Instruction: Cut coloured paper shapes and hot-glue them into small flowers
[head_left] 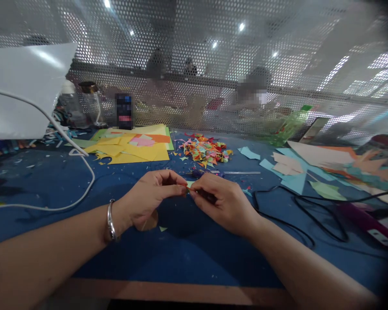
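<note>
Close together over the blue tabletop (187,258), my left hand (151,193) and my right hand (223,200) pinch a tiny orange-red piece of paper (188,188) between their fingertips. Most of the piece is covered by the fingers, so its shape cannot be made out. Just behind the hands lies a screwdriver-like tool (210,173) with a dark handle and a thin pale shaft. A heap of small folded colourful paper pieces (207,150) sits beyond it. Under my left hand a small green scrap (162,229) rests on the table.
Yellow paper sheets (139,153) are stacked at the back left, near a phone (124,111) and a glass bottle (93,103). Blue and peach papers (294,168) spread to the right. Black cable (323,215), a purple power strip (368,224) and white cable (92,172) cross the table.
</note>
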{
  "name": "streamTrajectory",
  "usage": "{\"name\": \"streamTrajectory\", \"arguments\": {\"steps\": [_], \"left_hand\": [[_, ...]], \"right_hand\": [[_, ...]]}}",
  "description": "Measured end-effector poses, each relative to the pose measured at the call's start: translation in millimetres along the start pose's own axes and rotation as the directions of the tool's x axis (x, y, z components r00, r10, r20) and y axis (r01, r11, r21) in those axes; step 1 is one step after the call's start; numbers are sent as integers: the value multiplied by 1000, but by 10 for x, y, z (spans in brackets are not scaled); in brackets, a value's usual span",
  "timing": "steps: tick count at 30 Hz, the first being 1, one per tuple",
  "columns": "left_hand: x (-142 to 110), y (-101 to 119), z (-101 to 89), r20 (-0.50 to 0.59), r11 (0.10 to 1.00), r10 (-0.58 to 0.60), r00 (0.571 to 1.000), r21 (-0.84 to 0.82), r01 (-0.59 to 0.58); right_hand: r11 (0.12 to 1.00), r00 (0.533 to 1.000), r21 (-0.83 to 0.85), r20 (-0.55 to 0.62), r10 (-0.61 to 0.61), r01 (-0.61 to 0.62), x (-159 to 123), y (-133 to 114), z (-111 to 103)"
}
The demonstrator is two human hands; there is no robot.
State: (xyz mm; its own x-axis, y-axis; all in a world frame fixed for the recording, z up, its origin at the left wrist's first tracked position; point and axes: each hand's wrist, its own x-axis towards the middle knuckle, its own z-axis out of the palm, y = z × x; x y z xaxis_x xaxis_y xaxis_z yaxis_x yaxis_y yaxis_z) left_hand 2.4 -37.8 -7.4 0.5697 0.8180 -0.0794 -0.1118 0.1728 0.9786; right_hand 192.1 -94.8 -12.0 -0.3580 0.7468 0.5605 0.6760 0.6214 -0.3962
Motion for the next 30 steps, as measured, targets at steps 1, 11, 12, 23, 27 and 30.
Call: {"name": "streamTrajectory", "arguments": {"steps": [1, 11, 12, 23, 27, 30], "left_hand": [[0, 7, -1, 2, 1000, -5, 1000, -3, 5], [-6, 4, -23, 37, 996, 54, 998, 67, -57], [-2, -4, -29, 37, 993, 73, 997, 93, -76], [17, -1, -53, 48, 887, 236, 971, 397, -236], [6, -14, -44, 72, 876, 242, 968, 413, -249], [-9, -11, -37, 80, 853, 263, 961, 447, -271]], "right_hand": [[1000, 1000, 2, -4, -1, 1, 2, 1, -1], [1000, 1000, -8, 3, 24, -24, -3, 3, -14], [1000, 1000, -10, 9, 28, -28, -4, 0, -15], [998, 996, 0, 59, 60, -60, -9, -22, -20], [997, 996, 12, 51, 73, -74, -14, -22, -17], [994, 993, 33, 56, 102, -104, -16, -22, -21]]}}
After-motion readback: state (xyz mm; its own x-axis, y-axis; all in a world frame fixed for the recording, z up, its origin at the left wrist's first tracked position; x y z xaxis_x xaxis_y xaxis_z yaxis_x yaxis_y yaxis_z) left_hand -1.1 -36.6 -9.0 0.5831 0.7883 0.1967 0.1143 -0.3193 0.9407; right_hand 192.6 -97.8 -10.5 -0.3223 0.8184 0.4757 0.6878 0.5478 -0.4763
